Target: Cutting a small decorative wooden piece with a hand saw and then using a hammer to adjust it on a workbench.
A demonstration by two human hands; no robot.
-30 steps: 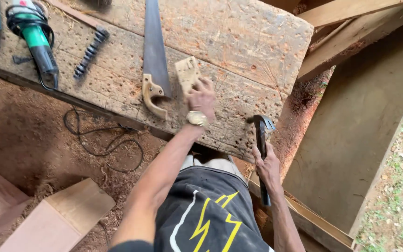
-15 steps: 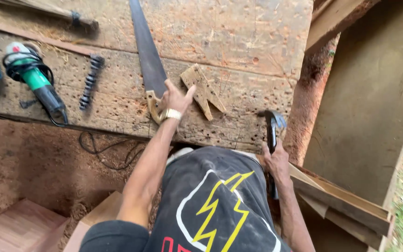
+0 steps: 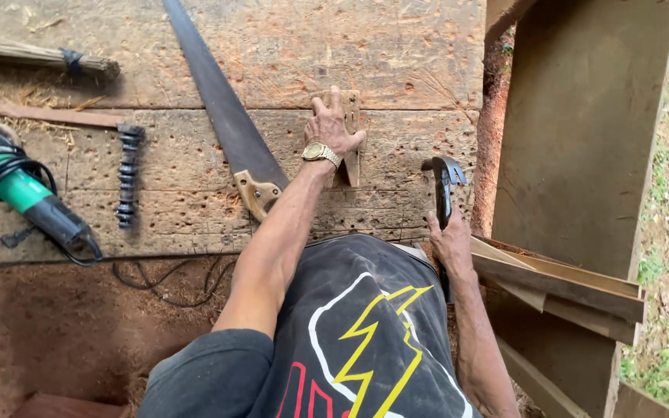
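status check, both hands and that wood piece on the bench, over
Left hand flat on small wood block, pinning it to workbench. Right hand grips claw hammer, head up. Handsaw lies just left of block, not touching.

Left arm stretched forward, left hand (image 3: 334,128) flat, fingers spread, palm down. Right hand (image 3: 451,241) low, fist closed, arm bent.

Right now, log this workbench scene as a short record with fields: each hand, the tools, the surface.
left hand: pressed flat on a small wooden block
right hand: grips a claw hammer, head resting on the bench
handsaw: flat on the bench, wooden handle near the left forearm
angle grinder: green and black, left end, cord trailing off the edge
workbench: worn, pitted planks
black spring: beside the grinder
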